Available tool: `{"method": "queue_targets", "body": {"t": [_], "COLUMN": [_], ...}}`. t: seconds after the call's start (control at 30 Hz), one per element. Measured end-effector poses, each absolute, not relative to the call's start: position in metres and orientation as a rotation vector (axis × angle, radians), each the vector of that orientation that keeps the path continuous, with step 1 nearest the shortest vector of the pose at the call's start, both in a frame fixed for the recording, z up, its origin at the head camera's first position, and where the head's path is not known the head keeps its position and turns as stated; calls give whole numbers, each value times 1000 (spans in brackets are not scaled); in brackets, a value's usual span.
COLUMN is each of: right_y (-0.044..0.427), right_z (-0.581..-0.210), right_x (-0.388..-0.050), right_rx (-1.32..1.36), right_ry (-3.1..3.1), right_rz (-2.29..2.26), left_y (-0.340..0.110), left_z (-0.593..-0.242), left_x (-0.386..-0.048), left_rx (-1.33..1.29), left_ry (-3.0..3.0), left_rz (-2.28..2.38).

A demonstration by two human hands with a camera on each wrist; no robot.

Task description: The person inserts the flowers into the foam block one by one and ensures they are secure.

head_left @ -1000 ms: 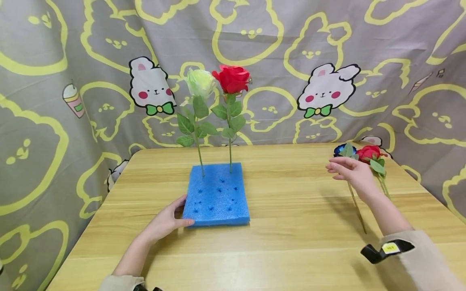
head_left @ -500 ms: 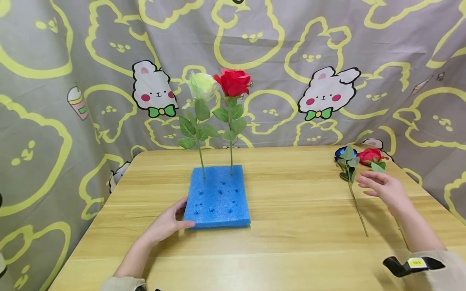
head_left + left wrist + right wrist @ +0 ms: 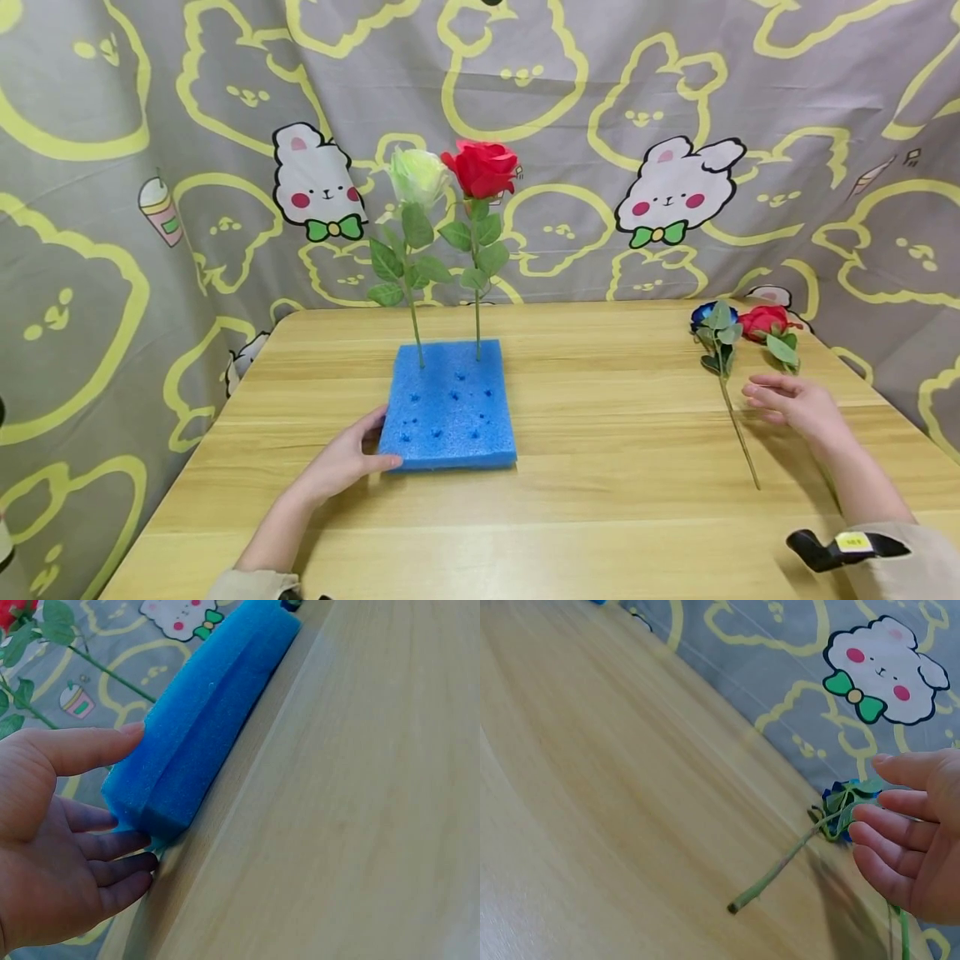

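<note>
A blue foam block (image 3: pixel 457 446) with several small holes lies on the table. A pale green-white rose (image 3: pixel 417 177) and a red rose (image 3: pixel 486 169) stand upright in its far part. My left hand (image 3: pixel 341 461) holds the block's near left corner, thumb on one side and fingers on the other, as the left wrist view (image 3: pixel 56 825) also shows. At the right, my right hand (image 3: pixel 804 410) hovers with loosely bent fingers, holding nothing. Beside it lie a blue rose (image 3: pixel 712 317) and a second red rose (image 3: pixel 763 323); the hand and forearm partly hide the red one's stem.
The wooden table (image 3: pixel 600 500) reaches back to a grey curtain (image 3: pixel 570 108) with yellow outlines and white cartoon animals. In the right wrist view, the blue rose's stem (image 3: pixel 769 874) points toward the table's middle.
My right hand has moved right and nearer to me, from over the blue rose's stem to beside it. The head view has shifted slightly. My left hand stays on the foam block.
</note>
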State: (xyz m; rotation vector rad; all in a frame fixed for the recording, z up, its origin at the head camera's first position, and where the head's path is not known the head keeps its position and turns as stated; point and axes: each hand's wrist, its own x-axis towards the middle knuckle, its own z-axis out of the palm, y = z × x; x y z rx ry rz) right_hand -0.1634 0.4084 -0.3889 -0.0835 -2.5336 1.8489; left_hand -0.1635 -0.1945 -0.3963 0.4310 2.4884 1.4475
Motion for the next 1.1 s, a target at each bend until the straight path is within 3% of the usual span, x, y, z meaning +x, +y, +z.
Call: {"method": "queue_targets", "body": {"t": [0.33,1.1], "right_y": [411,403], "right_z": [-407,-405], "right_x": [-167,-182], "right_rx": [-187,-175], "right_ry": [-2699,-3014], "right_rz": [1845,1288], "left_y": [-194,-195], "left_z": [-398,-398], "left_x": [-162,-164], "left_rx": [438,432], "left_ry": [2487,2525], "left_rz": [1450,1418]}}
